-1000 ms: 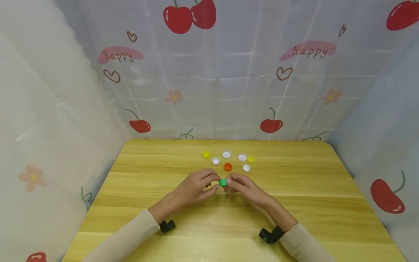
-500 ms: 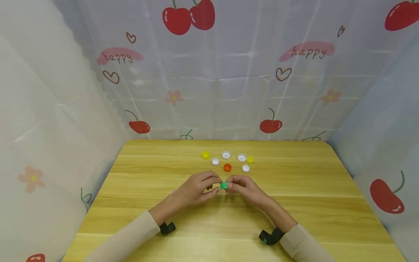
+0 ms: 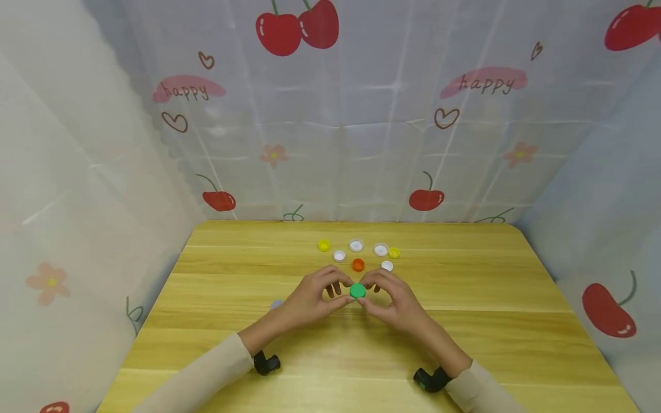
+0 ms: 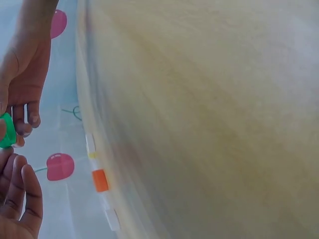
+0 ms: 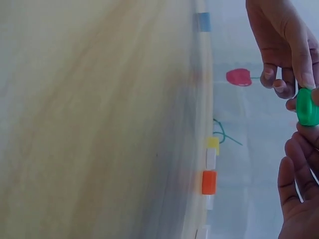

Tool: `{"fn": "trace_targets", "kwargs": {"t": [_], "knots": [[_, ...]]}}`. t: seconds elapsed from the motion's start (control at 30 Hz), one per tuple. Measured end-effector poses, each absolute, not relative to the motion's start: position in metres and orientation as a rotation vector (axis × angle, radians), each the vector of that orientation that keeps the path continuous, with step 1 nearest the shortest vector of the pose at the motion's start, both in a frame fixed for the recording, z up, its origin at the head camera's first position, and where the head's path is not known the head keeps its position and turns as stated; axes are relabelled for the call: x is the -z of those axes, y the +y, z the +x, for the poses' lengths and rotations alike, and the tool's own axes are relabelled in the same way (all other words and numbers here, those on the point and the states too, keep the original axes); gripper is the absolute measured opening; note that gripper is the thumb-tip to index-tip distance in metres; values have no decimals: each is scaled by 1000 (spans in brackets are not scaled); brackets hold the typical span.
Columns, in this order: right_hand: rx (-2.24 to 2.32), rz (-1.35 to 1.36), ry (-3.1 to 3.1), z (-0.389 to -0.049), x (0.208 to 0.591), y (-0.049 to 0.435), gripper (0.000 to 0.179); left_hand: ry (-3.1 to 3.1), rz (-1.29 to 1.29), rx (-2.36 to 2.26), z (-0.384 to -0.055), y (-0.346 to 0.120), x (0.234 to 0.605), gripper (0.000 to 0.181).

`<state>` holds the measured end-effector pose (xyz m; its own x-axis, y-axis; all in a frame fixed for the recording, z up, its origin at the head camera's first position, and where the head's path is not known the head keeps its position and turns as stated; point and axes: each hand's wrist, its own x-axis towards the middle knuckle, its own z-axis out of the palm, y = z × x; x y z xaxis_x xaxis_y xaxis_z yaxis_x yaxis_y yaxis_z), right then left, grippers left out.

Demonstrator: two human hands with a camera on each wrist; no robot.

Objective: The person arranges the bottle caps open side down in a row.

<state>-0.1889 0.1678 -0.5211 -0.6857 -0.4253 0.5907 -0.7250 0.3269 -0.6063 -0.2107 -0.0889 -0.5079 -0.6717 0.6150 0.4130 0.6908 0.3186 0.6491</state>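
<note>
A green bottle cap [image 3: 357, 291] is held up between both hands above the middle of the table, its flat top towards the head camera. My left hand [image 3: 316, 295] pinches its left side with thumb and forefinger. From the other side my right hand [image 3: 395, 298] pinches it the same way. The cap [image 5: 307, 107] shows its ridged side at the edge of the right wrist view. Just beyond the hands lies an orange cap [image 3: 358, 265], and a white cap [image 3: 387, 266] is close to the right fingers.
Farther back on the wooden table [image 3: 232, 252] lie a yellow cap [image 3: 323, 245], a small white cap [image 3: 339, 256], two larger white caps [image 3: 356, 245] and another yellow cap [image 3: 395, 253]. A pale blue cap [image 3: 276, 304] is partly behind the left forearm. A printed curtain [image 3: 341, 172] stands behind.
The green cap has turned from side-on to flat top towards the head camera. The right-hand fingers have spread to either side of it. The pale blue cap has come into sight.
</note>
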Motion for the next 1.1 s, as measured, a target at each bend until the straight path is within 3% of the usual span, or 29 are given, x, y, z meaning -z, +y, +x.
{"fn": "trace_targets", "kwargs": {"t": [0.43, 0.73, 1.1], "knots": [[-1181, 1115, -2380, -189, 530, 152, 26, -2615, -1213, 1144, -203, -109, 515, 23], [-973, 1102, -2698, -187, 525, 112, 22, -2769, -1170, 729, -196, -141, 520, 21], [-782, 1120, -2880, -208, 530, 60, 23, -2899, -998, 505, -199, -176, 523, 21]]}}
